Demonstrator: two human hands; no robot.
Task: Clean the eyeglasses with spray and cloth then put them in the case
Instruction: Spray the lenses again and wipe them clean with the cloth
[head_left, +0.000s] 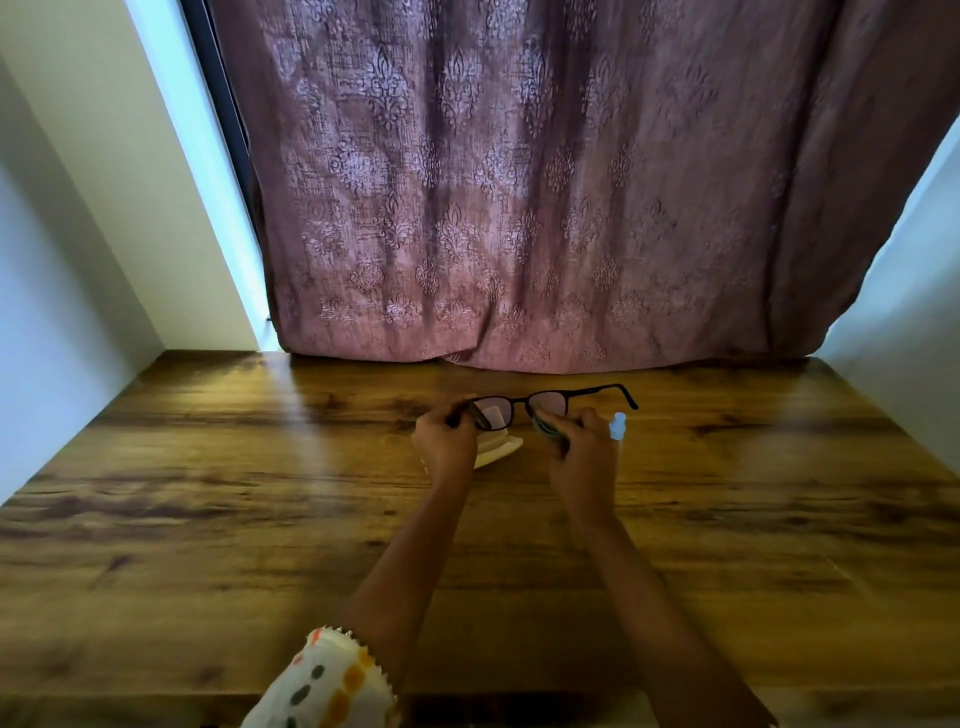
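Note:
Dark-framed eyeglasses (519, 402) are held up above the wooden table (208, 493), lenses facing me, one temple sticking out to the right. My left hand (445, 441) grips the left end of the frame. My right hand (582, 449) pinches a dark greenish cloth (549, 430) against the right lens. A small pale-blue spray bottle (617, 427) stands just right of my right hand. A cream-coloured case (500, 449) lies on the table below the glasses, partly hidden by my left hand.
A mauve patterned curtain (519, 208) hangs down to the table's far edge. White walls (78, 234) close in on both sides. A patterned sleeve (322, 680) shows at the lower left.

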